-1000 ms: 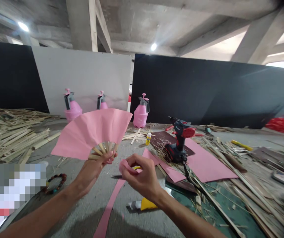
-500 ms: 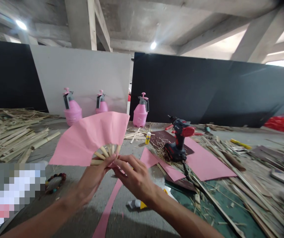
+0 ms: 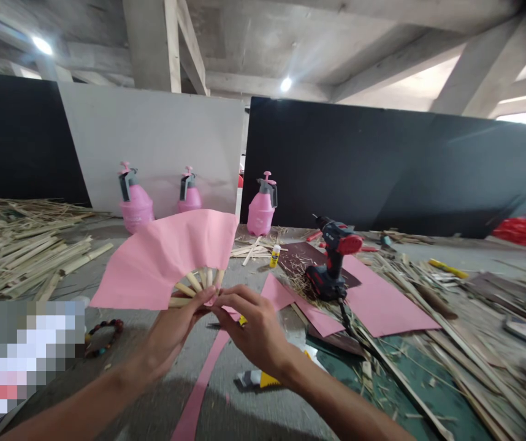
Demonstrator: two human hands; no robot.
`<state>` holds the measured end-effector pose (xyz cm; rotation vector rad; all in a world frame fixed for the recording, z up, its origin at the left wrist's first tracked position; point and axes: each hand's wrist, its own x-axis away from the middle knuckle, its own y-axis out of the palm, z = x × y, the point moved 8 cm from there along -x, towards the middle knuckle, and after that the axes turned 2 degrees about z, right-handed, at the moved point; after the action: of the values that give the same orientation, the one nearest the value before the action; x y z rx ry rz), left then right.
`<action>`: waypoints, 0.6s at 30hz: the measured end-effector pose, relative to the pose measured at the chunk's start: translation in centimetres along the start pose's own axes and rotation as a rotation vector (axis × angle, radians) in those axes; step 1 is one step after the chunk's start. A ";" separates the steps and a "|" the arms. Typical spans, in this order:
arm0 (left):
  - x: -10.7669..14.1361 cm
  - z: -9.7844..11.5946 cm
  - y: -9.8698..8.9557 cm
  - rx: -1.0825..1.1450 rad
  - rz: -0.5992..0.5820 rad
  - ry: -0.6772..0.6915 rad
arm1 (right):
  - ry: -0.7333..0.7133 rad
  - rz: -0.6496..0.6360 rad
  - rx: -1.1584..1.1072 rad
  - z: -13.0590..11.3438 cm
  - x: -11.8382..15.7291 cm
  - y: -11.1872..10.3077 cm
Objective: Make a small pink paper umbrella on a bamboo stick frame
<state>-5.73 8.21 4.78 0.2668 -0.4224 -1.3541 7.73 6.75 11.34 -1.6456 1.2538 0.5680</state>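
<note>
- The fan (image 3: 175, 251) is up off the grey surface (image 3: 152, 404), in front of the person, its pink paper spread wide and tilted over to the left, the pale sticks (image 3: 193, 282) drawing together at its foot.
- Left hand (image 3: 173, 331): fingers closed on the foot of the fan, thumb lying over the gathered sticks, the hand bearing the fan from below.
- Right hand (image 3: 254, 321): fingers bent inward, tips meeting the left hand at the foot — whether they pinch something there I cannot tell, as the hand hides its own grip.
- A bit of pink paper (image 3: 210, 301) shows at the foot, between the fingertips; the step in hand looks to be fitting or pressing paper round the gathered stick ends.
- That step seems only partly done, since both hands are busy at the foot.
- The next move, as I judge it, calls for a steady left grip so the sticks stay bunched, while the right fingers smooth the paper down tight — too hard a pull could skew the sticks or tear it.
- Should the paper need sticking, the small yellow bottle (image 3: 274, 256) stands upright beyond the hands, out of their present reach.
- A long pink strip (image 3: 203, 376) lies below the hands, and a yellow-handled tool (image 3: 270, 378) lies near the right wrist, partly hidden by the arm.
</note>
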 end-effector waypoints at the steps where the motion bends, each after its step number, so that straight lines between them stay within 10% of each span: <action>1: 0.1 0.0 0.0 -0.006 0.011 -0.012 | 0.016 -0.007 -0.015 0.1 0.0 0.0; 12: -0.6 -0.4 -0.2 -0.026 -0.015 -0.028 | 0.432 0.055 -0.319 2.7 0.6 0.1; 18: -0.7 -0.3 0.2 -0.026 -0.054 -0.035 | 0.415 0.161 -0.254 3.8 0.3 -1.4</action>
<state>-5.52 8.88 4.52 0.2342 -0.4291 -1.4181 9.79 10.04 10.02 -1.9527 1.6823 0.5143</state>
